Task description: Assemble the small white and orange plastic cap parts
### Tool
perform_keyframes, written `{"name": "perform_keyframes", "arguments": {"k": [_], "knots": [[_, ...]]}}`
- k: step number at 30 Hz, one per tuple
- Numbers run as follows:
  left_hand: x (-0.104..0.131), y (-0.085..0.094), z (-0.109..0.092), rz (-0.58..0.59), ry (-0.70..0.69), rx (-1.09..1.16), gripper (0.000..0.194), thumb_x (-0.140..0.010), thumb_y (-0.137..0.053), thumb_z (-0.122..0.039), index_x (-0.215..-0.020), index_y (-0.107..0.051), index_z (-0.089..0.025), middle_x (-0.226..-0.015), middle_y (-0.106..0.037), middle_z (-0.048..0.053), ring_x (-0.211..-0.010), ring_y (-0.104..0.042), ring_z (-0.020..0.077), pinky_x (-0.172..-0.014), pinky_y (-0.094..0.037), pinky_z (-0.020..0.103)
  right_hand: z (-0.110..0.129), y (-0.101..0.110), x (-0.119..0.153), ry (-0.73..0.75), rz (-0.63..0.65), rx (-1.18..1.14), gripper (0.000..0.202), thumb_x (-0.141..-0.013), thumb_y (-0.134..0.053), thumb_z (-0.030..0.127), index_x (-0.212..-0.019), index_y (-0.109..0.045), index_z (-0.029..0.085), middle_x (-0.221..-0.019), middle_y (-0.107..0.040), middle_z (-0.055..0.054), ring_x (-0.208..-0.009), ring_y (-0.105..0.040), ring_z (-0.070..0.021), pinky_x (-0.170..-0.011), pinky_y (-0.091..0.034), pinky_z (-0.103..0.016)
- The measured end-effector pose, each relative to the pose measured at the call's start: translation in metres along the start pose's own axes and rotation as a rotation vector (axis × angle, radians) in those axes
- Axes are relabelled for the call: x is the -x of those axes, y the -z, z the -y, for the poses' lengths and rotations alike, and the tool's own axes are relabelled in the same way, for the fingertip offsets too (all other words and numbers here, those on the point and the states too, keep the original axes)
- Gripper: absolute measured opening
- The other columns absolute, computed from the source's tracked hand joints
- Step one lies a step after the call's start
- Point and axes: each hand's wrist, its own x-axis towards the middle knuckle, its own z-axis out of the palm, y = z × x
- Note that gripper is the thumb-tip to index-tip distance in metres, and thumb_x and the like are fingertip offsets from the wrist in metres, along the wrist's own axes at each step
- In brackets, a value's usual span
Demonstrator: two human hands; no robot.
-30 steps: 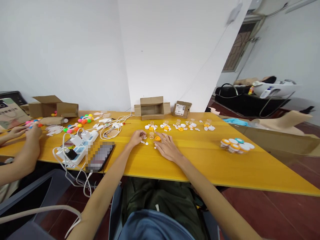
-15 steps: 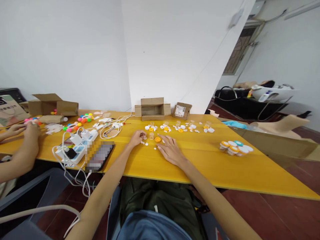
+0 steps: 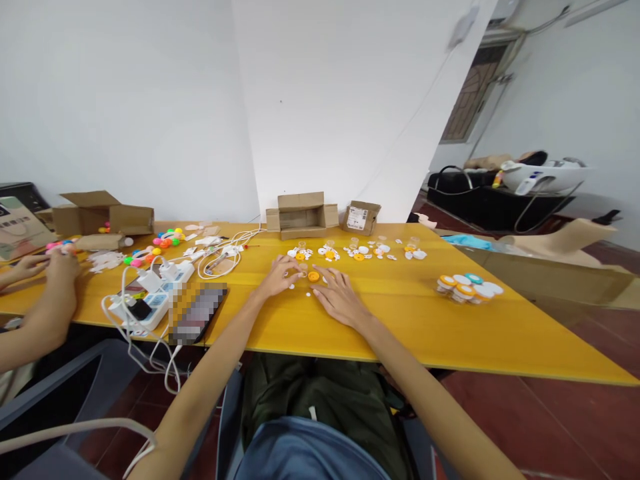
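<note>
My left hand [image 3: 278, 278] is just left of a small clear plastic jar [image 3: 303, 268], its fingers bent together and the fingertips by the jar. Whatever they pinch is too small to make out. Right of the jar is an orange screw lid [image 3: 313, 276], hollow side up. My right hand [image 3: 341, 297] lies on the table with fingers stretched out, fingertips beside the lid and a white disc [image 3: 325, 280] partly under them. Two loose white discs lie between the hands, one being a small disc [image 3: 308, 294] nearer me.
Behind my hands runs a row of clear jars, orange lids and white pieces [image 3: 359, 253]. Lidded jars [image 3: 467, 288] are grouped at right. An open carton [image 3: 301, 217] stands by the wall. On the left are a power strip [image 3: 159, 293], phone [image 3: 197, 313] and a co-worker's hands [image 3: 63, 270].
My left hand has moved right, its fingertips now reaching the clear jar. My right hand has stayed nearly in place, and the view has shifted slightly.
</note>
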Motion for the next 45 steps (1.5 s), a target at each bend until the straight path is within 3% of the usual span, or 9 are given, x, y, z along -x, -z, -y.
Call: {"name": "perform_keyframes", "arguments": {"k": [17,45], "knots": [[0.0038,-0.0073,-0.0004,0.102,-0.045,-0.088,0.012,-0.089,-0.065,-0.029,-0.088,-0.076,-0.025,-0.104,-0.061,0.005,-0.106,-0.051,0.0246,-0.102,-0.037,0.043,-0.0004,-0.0014,-0.0002,-0.008,0.001,0.000,0.046,-0.104,-0.031,0.034,-0.112,-0.076,0.030,-0.154,-0.047,-0.005,-0.131,-0.043,-0.0311,-0.105,-0.038,-0.053],[0.0022,-0.0067,0.0041,0.078,-0.034,-0.067,0.014,-0.092,-0.060,-0.028,-0.089,-0.073,-0.024,-0.102,-0.061,0.004,-0.103,-0.051,0.0229,-0.101,-0.038,0.042,-0.0041,-0.0036,0.0024,-0.054,-0.105,-0.007,0.043,-0.103,-0.033,0.033,-0.124,-0.070,0.034,-0.148,-0.052,-0.006,-0.128,-0.045,-0.0301,-0.103,-0.040,-0.049]]}}
